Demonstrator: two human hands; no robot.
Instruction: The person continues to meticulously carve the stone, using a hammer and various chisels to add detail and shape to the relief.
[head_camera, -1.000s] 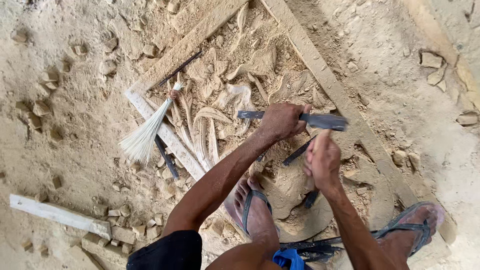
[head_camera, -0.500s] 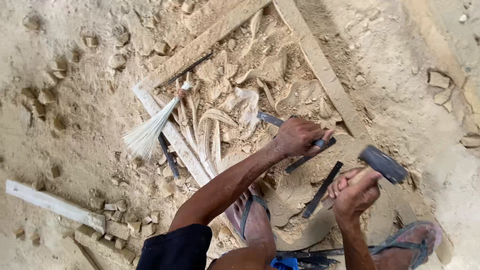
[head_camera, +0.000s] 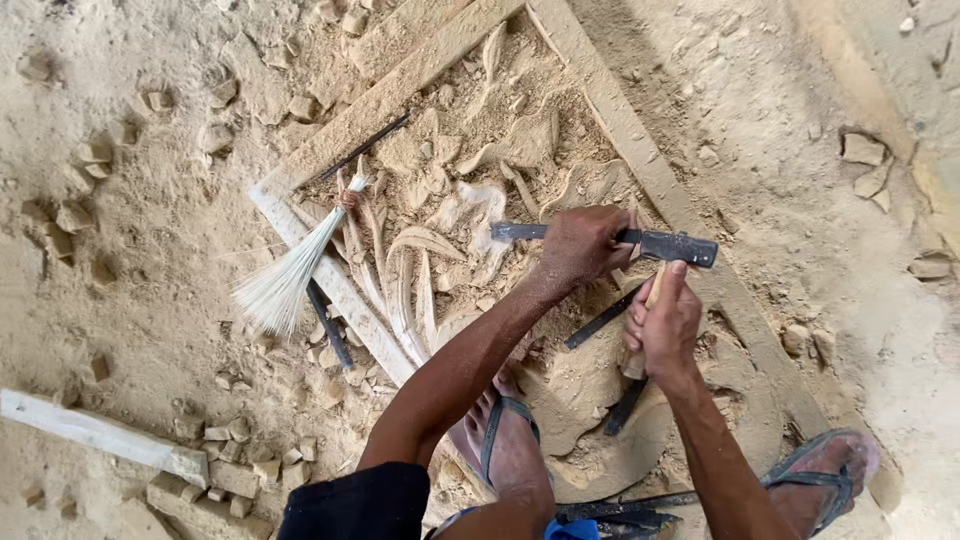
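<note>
Chisel (head_camera: 515, 231) lies flat across the carved stone panel (head_camera: 440, 170), clenched in left hand (head_camera: 580, 245). Right hand (head_camera: 665, 320) grips hammer (head_camera: 680, 247), head at the chisel's butt. Judgement: keep blade low, strike square. Brush (head_camera: 285, 280) nearby.

A stone-carving yard: a half-cut relief slab (head_camera: 470, 190) lies on the dusty ground (head_camera: 130, 230) (chips (head_camera: 240, 470) everywhere), chisels (head_camera: 328, 322) and brush (head_camera: 290, 275) alongside.

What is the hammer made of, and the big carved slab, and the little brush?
Hammer: dark, dull head, probably metal; pale handle, likely wood. Carved slab: pale sandy stone by its look, rough and dusty, with broken chips around. Brush: thin pale straw-like fibres tied in a bundle.
</note>
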